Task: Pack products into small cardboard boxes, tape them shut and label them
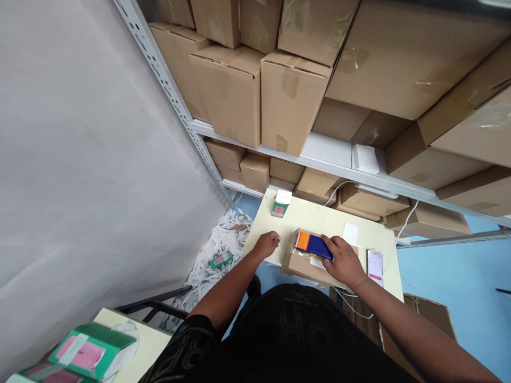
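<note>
now my right hand (343, 260) lies on a blue and orange packet (313, 246), fingers folded over its right end and holding it down flat. the packet sits on top of a small cardboard box (297, 263), which stands at the near edge of the pale yellow table (319, 218), its near side hanging a little over that edge. my left hand (266, 244) rests at the table's left edge, just beside the box but not touching it, curled narrow into a loose fist; whether anything is pinched inside it i cannot tell.

further out, a white slip of paper (350, 234) lies on the table just behind the box. a flat white card (375, 266) with a red patch lies near the right edge, its face too blurred to read. a small green and white carton (280, 205) stands at the far left corner. a white cable (351, 303) hangs below the near edge.

off the left edge, a heap of white paper strips (215, 250) covers the floor, with a green thing (220, 259) lying on it. behind the table a metal rack (167, 85) carries rows of brown cartons (239, 90). at my lower left, on a second table (147, 346), are green boxes (85, 351) with pink labels.
</note>
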Demonstrator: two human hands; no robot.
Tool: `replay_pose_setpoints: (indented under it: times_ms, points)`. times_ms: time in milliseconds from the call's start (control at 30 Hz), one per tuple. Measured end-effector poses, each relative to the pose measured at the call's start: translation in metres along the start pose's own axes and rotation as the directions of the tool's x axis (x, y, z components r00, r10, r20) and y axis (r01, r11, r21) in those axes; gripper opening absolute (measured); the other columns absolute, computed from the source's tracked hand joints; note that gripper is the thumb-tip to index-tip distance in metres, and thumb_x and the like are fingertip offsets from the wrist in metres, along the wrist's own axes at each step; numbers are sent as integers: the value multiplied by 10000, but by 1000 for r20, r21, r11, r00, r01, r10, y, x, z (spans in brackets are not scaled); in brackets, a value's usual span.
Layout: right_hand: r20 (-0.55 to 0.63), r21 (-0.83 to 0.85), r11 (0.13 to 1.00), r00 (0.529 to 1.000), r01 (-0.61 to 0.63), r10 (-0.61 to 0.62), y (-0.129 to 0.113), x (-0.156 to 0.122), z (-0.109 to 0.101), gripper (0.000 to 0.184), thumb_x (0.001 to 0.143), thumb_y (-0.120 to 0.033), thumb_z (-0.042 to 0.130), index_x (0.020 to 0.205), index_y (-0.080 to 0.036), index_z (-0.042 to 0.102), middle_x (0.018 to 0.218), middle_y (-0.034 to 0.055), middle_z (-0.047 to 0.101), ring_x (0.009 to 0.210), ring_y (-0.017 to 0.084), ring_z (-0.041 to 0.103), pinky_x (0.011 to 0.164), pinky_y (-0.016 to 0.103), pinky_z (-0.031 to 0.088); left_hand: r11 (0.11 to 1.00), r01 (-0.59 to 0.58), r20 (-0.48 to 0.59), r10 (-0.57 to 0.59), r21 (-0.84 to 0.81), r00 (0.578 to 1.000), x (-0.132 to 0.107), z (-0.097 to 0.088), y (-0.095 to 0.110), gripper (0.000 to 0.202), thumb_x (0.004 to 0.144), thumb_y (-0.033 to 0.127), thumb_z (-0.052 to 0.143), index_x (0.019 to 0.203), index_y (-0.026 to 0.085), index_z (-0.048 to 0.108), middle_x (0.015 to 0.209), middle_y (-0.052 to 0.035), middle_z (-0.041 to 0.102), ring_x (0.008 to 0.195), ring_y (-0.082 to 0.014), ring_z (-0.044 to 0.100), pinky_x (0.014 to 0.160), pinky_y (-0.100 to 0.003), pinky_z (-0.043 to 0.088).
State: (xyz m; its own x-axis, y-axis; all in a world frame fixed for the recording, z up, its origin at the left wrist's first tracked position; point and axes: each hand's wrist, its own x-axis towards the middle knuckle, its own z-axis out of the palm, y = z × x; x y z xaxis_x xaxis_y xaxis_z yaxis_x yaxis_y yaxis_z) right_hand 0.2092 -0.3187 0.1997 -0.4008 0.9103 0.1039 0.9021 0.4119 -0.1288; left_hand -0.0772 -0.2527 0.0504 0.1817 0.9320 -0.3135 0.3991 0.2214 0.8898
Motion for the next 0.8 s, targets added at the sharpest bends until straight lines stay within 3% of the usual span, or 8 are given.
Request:
replay_pose_setpoints:
  times_ms: [233,333,433,533,567,633,700,800]
  points:
    - [-87,37,998,995,54,-50,1,-13,12,655,823,-227,576,1470,-159,494,1067,118,558,997,298,545,938,456,494,999,46,37,-47,16,998,1,55,4,193,901,330,586,972,182,688,877,-71,743,864,-229,704,762,-306,499]
    - [-82,33,998,995,55,-52,1,-13,15,641,832,-238,576,1464,-155,504,1071,122,559,1009,303,538,944,459,491,997,81,14,-81,21,997,5,64,7,354,850,324,654,1155,145,647,975,-121,753,922,-260,711,781,-326,520]
    - [-87,32,998,995,48,-45,0,-13,17,624,840,-248,583,1450,-136,518,1083,134,562,1027,311,533,952,471,490,996,90,-25,-90,23,996,3,56,11,567,807,234,655,1350,109,549,1167,-179,719,1061,-281,697,888,-367,536]
    - [-88,47,998,996,37,-33,1,-13,19,625,837,-243,588,1449,-134,518,1097,140,565,1041,314,535,963,481,496,989,-128,18,127,70,992,-9,35,20,735,782,157,615,1498,162,451,1501,-168,530,1372,-276,523,1122,-402,440]
    - [-89,58,998,996,35,-30,1,-13,20,633,834,-238,592,1453,-134,513,1105,141,565,1048,314,535,971,482,498,951,-285,92,275,117,957,-13,28,24,807,772,168,629,1546,187,402,1591,-143,433,1462,-282,420,1188,-417,380]
    - [-102,79,996,994,38,-30,2,-14,22,656,826,-230,600,1466,-132,495,1131,147,563,1072,316,533,994,483,499,815,-538,293,472,215,831,-18,17,35,989,737,276,728,1618,222,281,1695,-104,246,1558,-326,227,1263,-469,263]
    - [-129,92,995,991,50,-37,3,-15,25,685,824,-219,602,1489,-136,463,1170,154,558,1100,320,528,1018,490,496,721,-624,428,483,301,764,-18,15,47,1145,665,463,836,1629,244,259,1726,-86,135,1580,-384,105,1281,-535,179]
    - [-136,98,993,989,67,-53,3,-13,27,734,814,-200,603,1524,-163,418,1221,156,559,1132,327,523,1036,508,494,702,-598,442,428,387,788,-12,23,60,1211,576,667,867,1595,268,348,1724,-68,157,1582,-407,54,1276,-582,120]
